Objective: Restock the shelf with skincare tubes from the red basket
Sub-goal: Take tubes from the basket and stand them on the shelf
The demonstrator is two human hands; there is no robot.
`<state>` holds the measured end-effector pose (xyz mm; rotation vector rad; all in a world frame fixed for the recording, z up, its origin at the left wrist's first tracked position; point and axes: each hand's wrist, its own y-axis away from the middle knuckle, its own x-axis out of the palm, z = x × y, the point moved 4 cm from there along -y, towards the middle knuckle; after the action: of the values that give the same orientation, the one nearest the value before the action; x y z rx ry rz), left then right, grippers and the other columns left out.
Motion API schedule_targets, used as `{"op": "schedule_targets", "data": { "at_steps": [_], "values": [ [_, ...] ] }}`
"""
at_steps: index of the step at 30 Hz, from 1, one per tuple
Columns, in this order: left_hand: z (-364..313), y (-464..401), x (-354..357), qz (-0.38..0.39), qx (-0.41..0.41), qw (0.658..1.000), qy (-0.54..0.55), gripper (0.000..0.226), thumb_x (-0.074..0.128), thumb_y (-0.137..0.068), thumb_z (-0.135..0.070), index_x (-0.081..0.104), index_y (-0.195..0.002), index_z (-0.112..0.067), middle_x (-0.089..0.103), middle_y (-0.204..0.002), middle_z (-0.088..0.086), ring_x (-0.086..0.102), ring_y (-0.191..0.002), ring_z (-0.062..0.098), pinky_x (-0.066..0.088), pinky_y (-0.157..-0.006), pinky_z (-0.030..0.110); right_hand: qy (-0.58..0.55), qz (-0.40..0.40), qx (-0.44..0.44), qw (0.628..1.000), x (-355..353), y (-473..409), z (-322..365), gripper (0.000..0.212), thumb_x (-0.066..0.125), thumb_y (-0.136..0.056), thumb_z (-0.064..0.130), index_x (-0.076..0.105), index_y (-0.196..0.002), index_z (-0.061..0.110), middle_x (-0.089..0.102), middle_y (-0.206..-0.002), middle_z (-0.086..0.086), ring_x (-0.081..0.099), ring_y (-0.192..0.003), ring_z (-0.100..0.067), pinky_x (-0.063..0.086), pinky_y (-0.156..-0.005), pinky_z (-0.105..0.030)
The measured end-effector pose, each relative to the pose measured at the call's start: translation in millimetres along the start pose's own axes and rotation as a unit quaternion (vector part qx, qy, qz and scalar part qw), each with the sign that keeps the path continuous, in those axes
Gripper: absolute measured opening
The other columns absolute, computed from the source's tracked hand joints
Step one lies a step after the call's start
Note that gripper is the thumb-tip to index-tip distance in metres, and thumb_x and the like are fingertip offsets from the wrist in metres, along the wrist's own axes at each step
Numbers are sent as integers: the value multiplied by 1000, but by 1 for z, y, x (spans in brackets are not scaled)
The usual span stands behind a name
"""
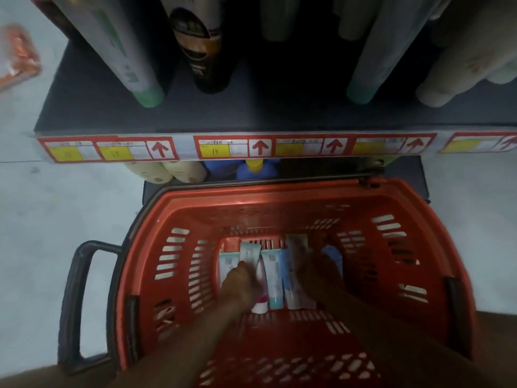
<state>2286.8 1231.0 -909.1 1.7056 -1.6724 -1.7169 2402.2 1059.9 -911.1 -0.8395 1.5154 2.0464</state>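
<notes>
Both hands down in the red basket [179, 275], lower centre – left hand [242, 281] pinches a tube [249, 254], right hand [317, 271] grips another tube [296, 245]. More tubes [273, 275] lie btwn them. Shelf [251, 113] w/ bottles across the top.

- One red slotted plastic basket [391, 247].
- About five skincare tubes [274, 273] lying in it; blur prevents a sure count.
- Two hands, left [240, 284] and right [319, 270].
- Five red-arrow price labels [260, 148] along the shelf edge.
</notes>
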Motion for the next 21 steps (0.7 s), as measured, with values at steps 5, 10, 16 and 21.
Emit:
{"op": "schedule_targets", "data": {
  "at_steps": [5, 10, 16, 21],
  "values": [
    [4, -8, 23, -18, -36, 999, 23, 35, 79, -86, -22, 63, -116, -17, 70, -114, 4, 69, -101, 22, 51, -78, 28, -102, -15, 76, 992, 23, -9, -9, 36, 60, -94, 55, 58, -115, 26, 61, -91, 5, 69, -96, -22, 54, -81, -33],
    [3, -8, 35, -64, -30, 996, 53, 30, 78, -87, -36, 66, -110, -21, 71, -104, -1, 70, -98, 20, 57, -84, 34, -123, -16, 98, 987, 28, -12, -7, 51, 73, -88, 43, 59, -129, 16, 65, -122, -5, 66, -115, -26, 51, -90, -33],
    [3, -7, 39, -86, 15, 995, 48, 38, 77, -88, -33, 63, -121, -20, 64, -114, 3, 65, -107, 23, 54, -89, 32, -160, -5, 87, 983, 41, -15, -16, 62, 70, -87, 55, 55, -136, 20, 66, -125, -1, 65, -116, -22, 53, -95, -34],
    [-2, -3, 44, -67, 77, 995, -13, 53, 82, -85, -30, 56, -131, -23, 62, -121, 3, 63, -113, 24, 55, -92, 37, -171, 22, 93, 981, 50, -20, -30, 70, 75, -63, 60, 49, -123, 36, 66, -111, 7, 68, -99, -20, 60, -81, -40]
  ]
}}
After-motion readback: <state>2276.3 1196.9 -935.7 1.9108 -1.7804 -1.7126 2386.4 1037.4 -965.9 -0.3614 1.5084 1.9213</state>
